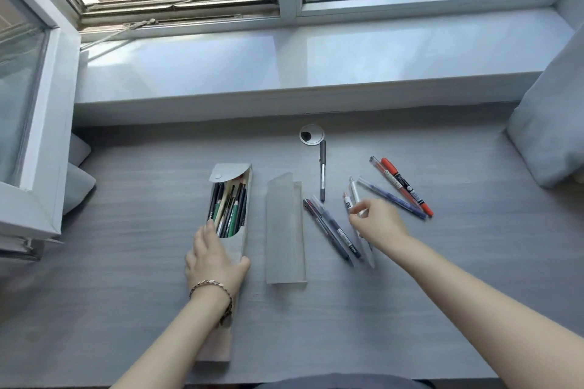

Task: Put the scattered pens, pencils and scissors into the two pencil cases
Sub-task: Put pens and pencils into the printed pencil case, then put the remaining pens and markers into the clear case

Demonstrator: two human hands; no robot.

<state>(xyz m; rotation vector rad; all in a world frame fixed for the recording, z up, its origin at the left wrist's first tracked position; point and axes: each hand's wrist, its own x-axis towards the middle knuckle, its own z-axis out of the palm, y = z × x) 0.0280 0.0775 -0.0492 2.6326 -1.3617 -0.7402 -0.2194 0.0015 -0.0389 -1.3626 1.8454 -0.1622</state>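
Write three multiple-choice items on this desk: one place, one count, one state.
1. Where is the orange marker? A in a drawer; B on the desk, right of the translucent case; C on the floor.
2. How many pencil cases are out? A one; B three; C two.
3. What is the left hand doing? A holding the grey case; B lifting scissors; C hanging idle.
Key: 1B, it lies flat on the desk; 2C, one grey, one translucent; 3A, its thumb wraps the case's side.
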